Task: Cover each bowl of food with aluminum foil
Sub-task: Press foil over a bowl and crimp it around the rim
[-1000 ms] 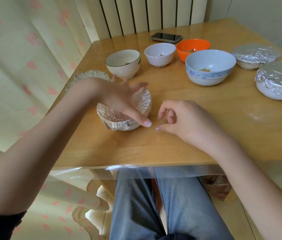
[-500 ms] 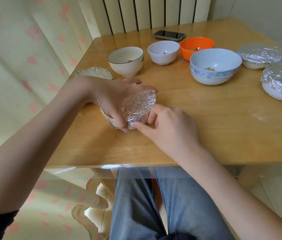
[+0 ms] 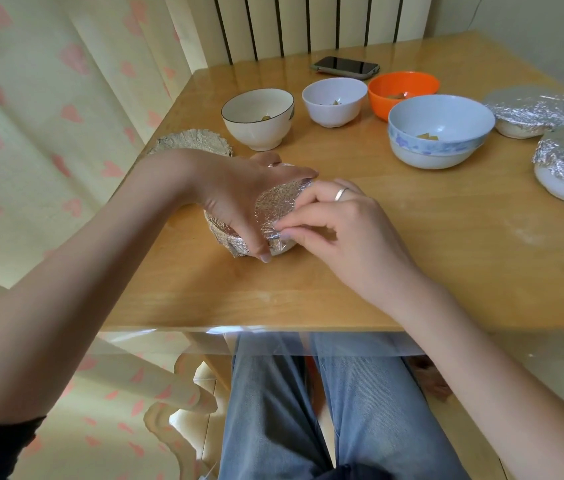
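Both hands, left hand [image 3: 239, 199] and right hand [image 3: 346, 223], clasp the foil-covered bowl [image 3: 275, 211]; thin foil likely tears, so press at the rim.

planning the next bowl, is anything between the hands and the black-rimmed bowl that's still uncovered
Nothing visible does. The black-rimmed bowl stands just beyond the left hand, with bare table between. Both hands, including the right hand, are on the foil-covered bowl.

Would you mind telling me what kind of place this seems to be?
Most likely a home dining corner: a wooden table holding bowls of food, a heart-patterned curtain beside it, and a radiator behind.
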The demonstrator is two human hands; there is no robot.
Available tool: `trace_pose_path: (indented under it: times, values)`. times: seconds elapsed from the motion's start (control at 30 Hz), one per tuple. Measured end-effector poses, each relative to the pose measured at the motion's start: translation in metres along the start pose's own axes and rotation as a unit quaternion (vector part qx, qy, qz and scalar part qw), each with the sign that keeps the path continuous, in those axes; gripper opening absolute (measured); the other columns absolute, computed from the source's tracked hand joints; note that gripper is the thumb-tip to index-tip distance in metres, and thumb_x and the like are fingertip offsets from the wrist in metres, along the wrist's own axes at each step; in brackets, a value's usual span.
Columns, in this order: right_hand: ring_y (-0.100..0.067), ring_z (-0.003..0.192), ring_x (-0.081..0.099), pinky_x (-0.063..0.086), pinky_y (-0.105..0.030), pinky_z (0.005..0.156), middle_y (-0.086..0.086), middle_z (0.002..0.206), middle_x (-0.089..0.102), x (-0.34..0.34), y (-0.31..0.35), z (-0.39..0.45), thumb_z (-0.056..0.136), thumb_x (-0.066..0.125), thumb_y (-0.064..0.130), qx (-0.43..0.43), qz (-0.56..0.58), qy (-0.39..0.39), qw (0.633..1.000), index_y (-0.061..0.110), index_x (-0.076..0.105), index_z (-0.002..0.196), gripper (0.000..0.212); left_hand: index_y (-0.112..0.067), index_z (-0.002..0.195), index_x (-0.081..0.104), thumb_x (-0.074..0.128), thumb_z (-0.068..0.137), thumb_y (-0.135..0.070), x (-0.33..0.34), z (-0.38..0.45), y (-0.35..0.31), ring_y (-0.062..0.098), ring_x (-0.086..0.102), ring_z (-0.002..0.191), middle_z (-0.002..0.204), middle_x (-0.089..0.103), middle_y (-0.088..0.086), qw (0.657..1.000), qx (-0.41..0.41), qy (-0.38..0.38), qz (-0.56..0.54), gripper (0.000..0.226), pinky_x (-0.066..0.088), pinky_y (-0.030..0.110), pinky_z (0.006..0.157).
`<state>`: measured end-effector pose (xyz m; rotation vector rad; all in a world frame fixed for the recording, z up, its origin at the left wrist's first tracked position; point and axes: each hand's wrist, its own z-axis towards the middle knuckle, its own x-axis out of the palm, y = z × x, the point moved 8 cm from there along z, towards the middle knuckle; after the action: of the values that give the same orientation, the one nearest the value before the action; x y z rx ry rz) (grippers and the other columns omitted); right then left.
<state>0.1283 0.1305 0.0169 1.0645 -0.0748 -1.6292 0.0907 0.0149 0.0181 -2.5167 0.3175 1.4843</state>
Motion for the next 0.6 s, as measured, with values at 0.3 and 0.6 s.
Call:
trace_pose_path:
  times: [0.3, 0.6]
  values:
    - [-0.008, 0.084, 0.048, 0.038, -0.008, 0.069, 0.011, 0.082, 0.062, 0.007, -0.001, 0.012, 0.076, 0.076, 0.015, -0.026, 0.031, 0.056, 0.998, 0.019, 0.076, 0.08, 0.006, -0.057, 0.146, -0.002, 0.088, 0.056, -0.051, 0.0, 0.0, 0.001, 0.021, 0.023, 0.144, 0.153, 0.014, -0.007, 1.0, -0.006, 0.001, 0.017, 0.127, 0.031, 0.038, 0.112]
    - [-0.009, 0.084, 0.047, 0.049, -0.036, 0.068, 0.007, 0.085, 0.067, -0.002, -0.005, 0.017, 0.08, 0.072, 0.018, -0.127, -0.035, 0.075, 0.988, 0.015, 0.075, 0.082, 0.005, -0.049, 0.147, -0.001, 0.075, 0.054, -0.068, 0.003, 0.003, 0.006, 0.031, 0.047, 0.124, 0.143, 0.027, 0.004, 0.994, -0.1, -0.011, 0.044, 0.122, 0.044, 0.041, 0.093]
